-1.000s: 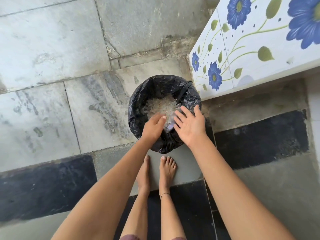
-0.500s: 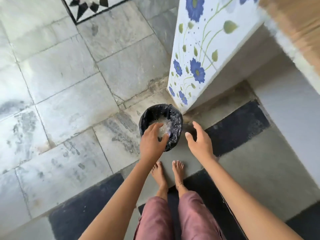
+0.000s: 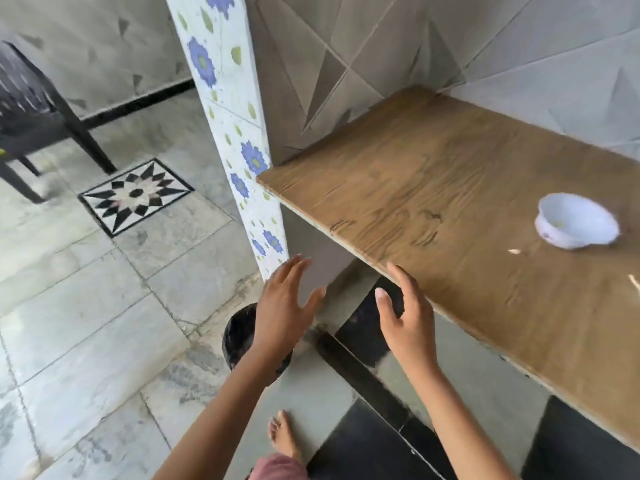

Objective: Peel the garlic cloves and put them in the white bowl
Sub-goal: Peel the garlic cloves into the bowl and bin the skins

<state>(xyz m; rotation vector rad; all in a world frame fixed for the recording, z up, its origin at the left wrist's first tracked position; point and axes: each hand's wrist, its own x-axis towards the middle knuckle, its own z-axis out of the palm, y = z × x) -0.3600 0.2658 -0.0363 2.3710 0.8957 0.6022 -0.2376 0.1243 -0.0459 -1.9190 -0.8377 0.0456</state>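
The white bowl (image 3: 576, 221) stands on the wooden counter (image 3: 433, 188) at the right, and something pale lies inside it. A small pale scrap (image 3: 515, 251) lies on the wood just in front of the bowl. My left hand (image 3: 282, 306) hovers with fingers spread over the floor bin, holding nothing. My right hand (image 3: 407, 315) is raised beside the counter's front edge, fingers straight, empty. Both hands are well left of the bowl. No whole garlic cloves are visible.
A black-lined bin (image 3: 239, 336) sits on the floor under my left hand, mostly hidden. A flowered tile pillar (image 3: 242, 140) rises at the counter's left end. A dark chair (image 3: 31, 112) stands far left. My bare foot (image 3: 282, 439) is on the floor below.
The view has lifted from the bin to the counter. Both hands have risen away from the bin's mouth and now hang open in the air.
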